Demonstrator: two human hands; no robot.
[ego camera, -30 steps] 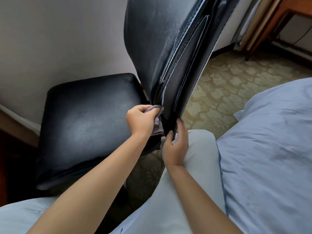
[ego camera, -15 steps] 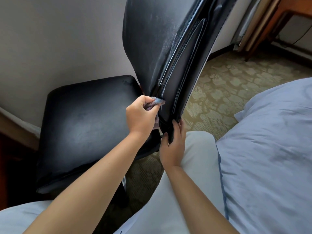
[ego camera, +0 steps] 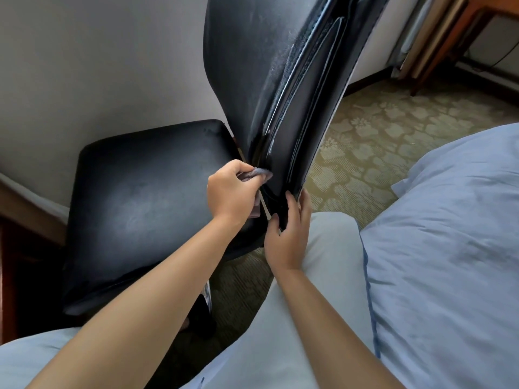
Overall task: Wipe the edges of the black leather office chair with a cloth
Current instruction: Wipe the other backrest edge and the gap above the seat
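Left hand [ego camera: 230, 189] pinches the soft, limp grey cloth [ego camera: 257, 175] against the backrest edge of the stiff, probably slippery black chair [ego camera: 252, 66], while right hand [ego camera: 289, 234] grips its lower edge.

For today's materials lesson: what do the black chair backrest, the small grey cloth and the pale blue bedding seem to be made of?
Black chair backrest: looks like leather or a leather-like covering, smooth with a dull sheen, stitched seams and pale dust specks. Small grey cloth, gripped by the left hand: soft woven or terry fabric, matte and bunched. Pale blue bedding: matte fabric, probably cotton, with fine creases.
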